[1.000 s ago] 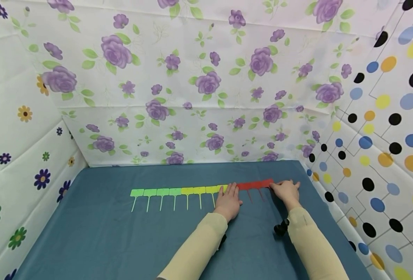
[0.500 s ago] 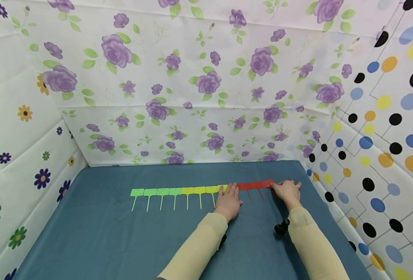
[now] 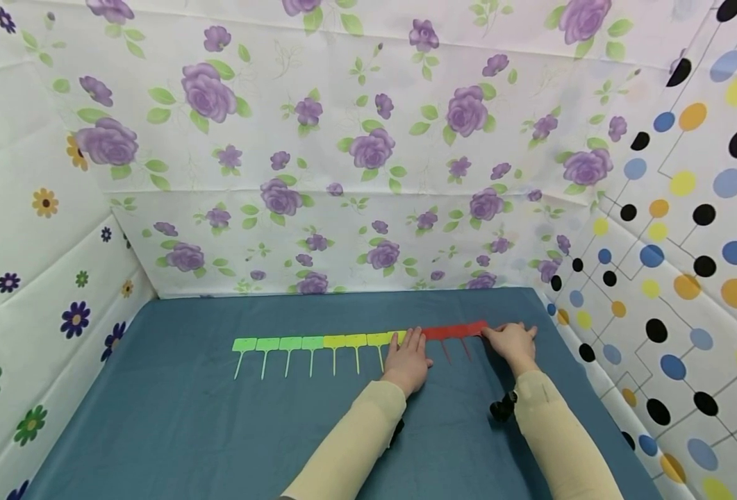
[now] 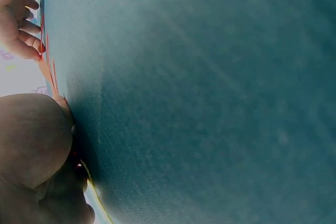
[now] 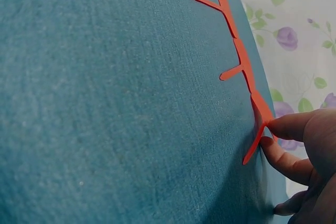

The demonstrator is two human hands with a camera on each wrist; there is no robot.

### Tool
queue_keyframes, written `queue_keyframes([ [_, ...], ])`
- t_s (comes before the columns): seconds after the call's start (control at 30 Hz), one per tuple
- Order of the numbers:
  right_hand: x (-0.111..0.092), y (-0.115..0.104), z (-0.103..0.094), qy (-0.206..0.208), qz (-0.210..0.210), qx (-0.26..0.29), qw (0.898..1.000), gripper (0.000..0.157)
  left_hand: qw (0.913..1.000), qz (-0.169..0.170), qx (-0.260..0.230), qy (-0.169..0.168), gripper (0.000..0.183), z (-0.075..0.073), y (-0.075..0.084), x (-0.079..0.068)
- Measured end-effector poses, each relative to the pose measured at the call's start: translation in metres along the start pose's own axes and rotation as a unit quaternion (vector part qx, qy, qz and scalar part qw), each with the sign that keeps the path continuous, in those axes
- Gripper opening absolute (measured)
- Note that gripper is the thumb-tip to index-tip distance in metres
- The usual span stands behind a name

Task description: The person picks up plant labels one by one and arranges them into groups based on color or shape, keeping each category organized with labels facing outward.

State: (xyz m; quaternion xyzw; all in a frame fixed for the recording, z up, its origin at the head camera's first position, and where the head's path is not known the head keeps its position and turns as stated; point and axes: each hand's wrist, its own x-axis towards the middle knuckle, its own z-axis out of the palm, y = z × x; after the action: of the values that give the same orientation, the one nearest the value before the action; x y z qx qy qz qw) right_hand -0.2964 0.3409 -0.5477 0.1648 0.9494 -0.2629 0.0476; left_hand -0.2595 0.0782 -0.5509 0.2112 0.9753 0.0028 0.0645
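A row of flat T-shaped plastic tags with rectangular heads and thin stems runs edge to edge across the blue cloth. Several green tags (image 3: 279, 343) are at the left, several yellow tags (image 3: 355, 339) follow, and red tags (image 3: 456, 329) form the right end. My left hand (image 3: 408, 361) lies with straight fingers over the join of yellow and red, hiding some stems. At the far right, my right hand (image 3: 510, 344) pinches the last red tag (image 5: 261, 109). In the right wrist view, thumb and index finger meet near its stem, and the tag tilts slightly.
Blue cloth (image 3: 174, 417) covers the table. A rose-patterned sheet (image 3: 324, 139) hangs behind it, with a flower-print sheet (image 3: 37, 278) at the left and a dotted sheet (image 3: 668, 278) at the right. A black wrist fitting (image 3: 502, 407) sits by the right sleeve.
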Motion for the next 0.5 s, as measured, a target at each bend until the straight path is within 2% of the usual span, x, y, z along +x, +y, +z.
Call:
queue_keyframes([
  [0.23, -0.0007, 0.0014, 0.0004, 0.001, -0.003, 0.003, 1.0, 0.062, 0.9999, -0.004, -0.011, -0.012, 0.065, 0.0027, 0.0006, 0.001],
  [0.5, -0.0052, 0.0038, -0.0038, 0.001, 0.0, 0.009, 1.0, 0.063, 1.0, -0.001, 0.006, 0.002, 0.064, -0.0004, 0.0005, -0.0005],
])
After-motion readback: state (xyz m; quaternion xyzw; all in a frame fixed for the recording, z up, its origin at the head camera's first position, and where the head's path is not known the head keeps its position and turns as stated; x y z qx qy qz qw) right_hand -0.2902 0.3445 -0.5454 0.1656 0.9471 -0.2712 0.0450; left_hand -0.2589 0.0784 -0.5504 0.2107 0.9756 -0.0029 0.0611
